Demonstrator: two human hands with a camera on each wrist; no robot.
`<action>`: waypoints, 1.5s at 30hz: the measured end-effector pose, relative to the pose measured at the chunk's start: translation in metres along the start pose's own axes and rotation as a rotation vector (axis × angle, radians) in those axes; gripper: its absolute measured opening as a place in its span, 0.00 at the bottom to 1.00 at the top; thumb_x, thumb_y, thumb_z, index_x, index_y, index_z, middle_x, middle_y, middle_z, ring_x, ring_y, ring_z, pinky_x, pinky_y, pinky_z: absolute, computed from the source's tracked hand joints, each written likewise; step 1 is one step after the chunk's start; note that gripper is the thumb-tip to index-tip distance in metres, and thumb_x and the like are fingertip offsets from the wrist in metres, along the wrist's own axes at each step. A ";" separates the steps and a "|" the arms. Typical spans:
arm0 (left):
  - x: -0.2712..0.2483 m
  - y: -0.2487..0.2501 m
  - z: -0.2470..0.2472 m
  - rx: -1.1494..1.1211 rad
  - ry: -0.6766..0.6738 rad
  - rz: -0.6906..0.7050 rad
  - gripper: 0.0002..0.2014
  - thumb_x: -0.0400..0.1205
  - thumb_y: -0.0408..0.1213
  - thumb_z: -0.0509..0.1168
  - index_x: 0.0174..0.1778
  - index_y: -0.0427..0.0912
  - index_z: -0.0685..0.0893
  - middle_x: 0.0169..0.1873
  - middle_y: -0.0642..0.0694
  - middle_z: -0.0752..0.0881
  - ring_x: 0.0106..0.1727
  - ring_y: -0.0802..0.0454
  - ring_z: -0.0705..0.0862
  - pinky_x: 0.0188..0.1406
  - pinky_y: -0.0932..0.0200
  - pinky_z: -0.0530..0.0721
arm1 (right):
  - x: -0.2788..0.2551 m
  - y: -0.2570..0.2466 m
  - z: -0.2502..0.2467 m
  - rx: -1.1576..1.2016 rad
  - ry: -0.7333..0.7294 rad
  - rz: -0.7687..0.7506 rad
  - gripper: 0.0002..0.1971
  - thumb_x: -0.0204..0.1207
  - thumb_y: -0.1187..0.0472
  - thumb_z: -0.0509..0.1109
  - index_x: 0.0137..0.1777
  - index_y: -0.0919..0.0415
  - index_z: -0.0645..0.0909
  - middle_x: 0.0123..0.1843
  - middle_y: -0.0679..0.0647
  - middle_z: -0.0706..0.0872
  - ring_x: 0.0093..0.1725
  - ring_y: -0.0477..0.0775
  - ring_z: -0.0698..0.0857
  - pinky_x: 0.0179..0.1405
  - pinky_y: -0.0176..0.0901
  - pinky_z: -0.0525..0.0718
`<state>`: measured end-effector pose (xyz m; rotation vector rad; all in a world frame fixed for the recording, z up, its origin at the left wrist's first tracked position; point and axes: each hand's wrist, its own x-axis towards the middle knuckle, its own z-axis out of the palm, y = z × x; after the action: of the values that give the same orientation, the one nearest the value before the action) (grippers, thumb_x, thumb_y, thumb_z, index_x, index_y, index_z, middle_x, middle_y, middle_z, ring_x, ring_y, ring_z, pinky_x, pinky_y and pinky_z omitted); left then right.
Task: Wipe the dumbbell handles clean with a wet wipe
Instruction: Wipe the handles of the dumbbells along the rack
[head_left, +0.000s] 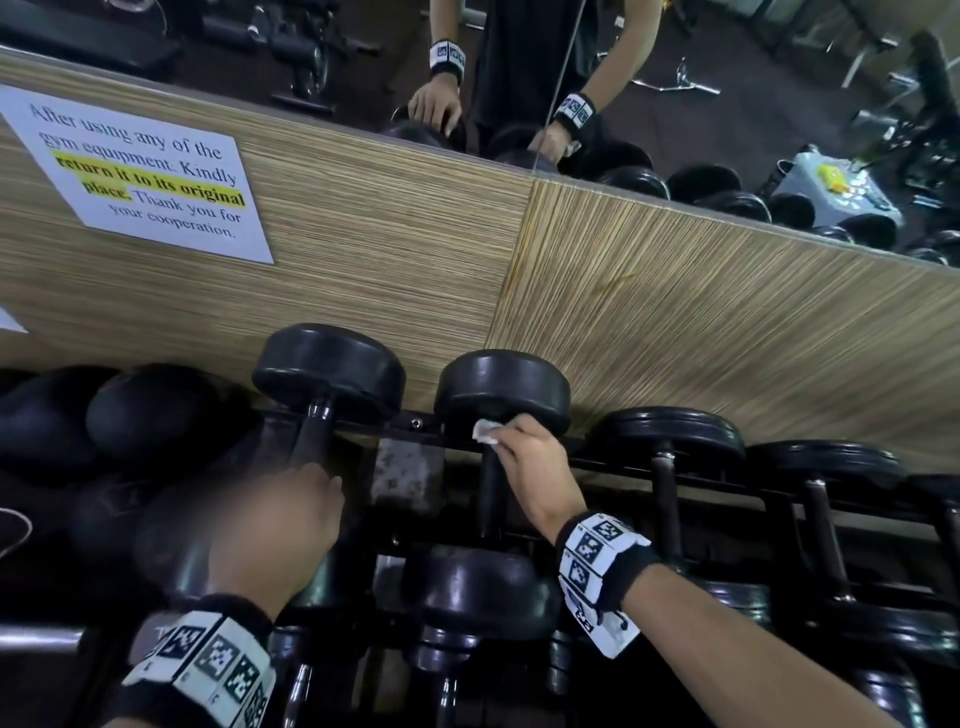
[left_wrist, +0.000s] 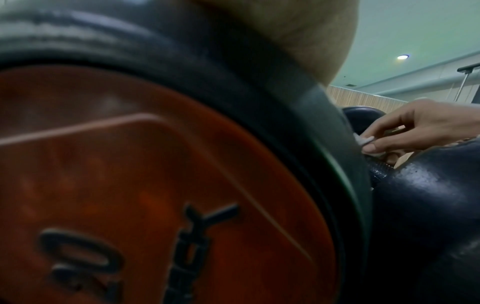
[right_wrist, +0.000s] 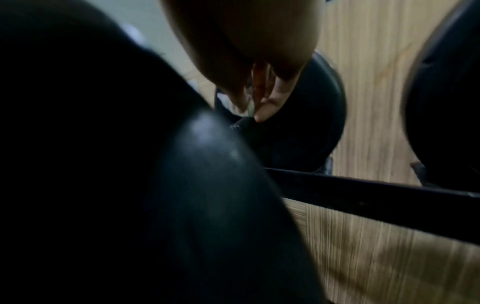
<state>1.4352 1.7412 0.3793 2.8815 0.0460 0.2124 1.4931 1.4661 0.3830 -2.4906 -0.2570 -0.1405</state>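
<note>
Black dumbbells lie on a rack. My right hand (head_left: 506, 441) pinches a white wet wipe (head_left: 485, 431) against the far end of the middle dumbbell's handle (head_left: 491, 493), just below its far head (head_left: 501, 395). The right wrist view shows my fingertips (right_wrist: 267, 107) squeezing the wipe (right_wrist: 250, 109) onto the handle (right_wrist: 241, 125). My left hand (head_left: 322, 493) holds the near head of the left dumbbell (head_left: 327, 374), fingers curled over it. Its orange end cap (left_wrist: 130, 185) fills the left wrist view, where the right hand (left_wrist: 415, 131), the wipe (left_wrist: 363, 142) and the knurled handle (left_wrist: 379, 172) also show.
A wood-grain wall panel (head_left: 675, 322) stands right behind the rack, with a paper notice (head_left: 140, 171) on it and a mirror (head_left: 727, 104) above. More dumbbells (head_left: 670, 441) sit to the right and left, and a lower row (head_left: 447, 649) lies under my wrists. The black rack rail (head_left: 415, 423) runs behind the handles.
</note>
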 end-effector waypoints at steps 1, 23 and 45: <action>0.000 0.000 0.000 0.000 0.000 -0.008 0.14 0.79 0.52 0.57 0.36 0.50 0.82 0.23 0.55 0.81 0.30 0.48 0.83 0.36 0.52 0.70 | 0.001 -0.001 0.002 -0.038 -0.030 -0.023 0.08 0.81 0.66 0.70 0.54 0.56 0.90 0.47 0.55 0.85 0.47 0.58 0.87 0.53 0.49 0.85; 0.001 -0.001 -0.004 0.012 -0.039 -0.011 0.14 0.80 0.51 0.57 0.32 0.52 0.79 0.18 0.55 0.77 0.23 0.51 0.79 0.32 0.54 0.71 | 0.006 0.046 0.000 0.156 -0.227 0.557 0.08 0.81 0.63 0.68 0.40 0.52 0.79 0.44 0.56 0.89 0.49 0.62 0.90 0.52 0.62 0.89; 0.002 0.008 -0.014 0.087 -0.102 -0.025 0.12 0.76 0.43 0.74 0.29 0.47 0.81 0.17 0.51 0.78 0.20 0.46 0.80 0.30 0.55 0.68 | -0.002 0.032 -0.001 0.112 0.000 0.301 0.14 0.84 0.61 0.70 0.34 0.57 0.81 0.28 0.46 0.84 0.31 0.42 0.84 0.33 0.32 0.80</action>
<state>1.4350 1.7375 0.3951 2.9715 0.0738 0.0602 1.4980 1.4401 0.3647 -2.3853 0.1085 -0.0015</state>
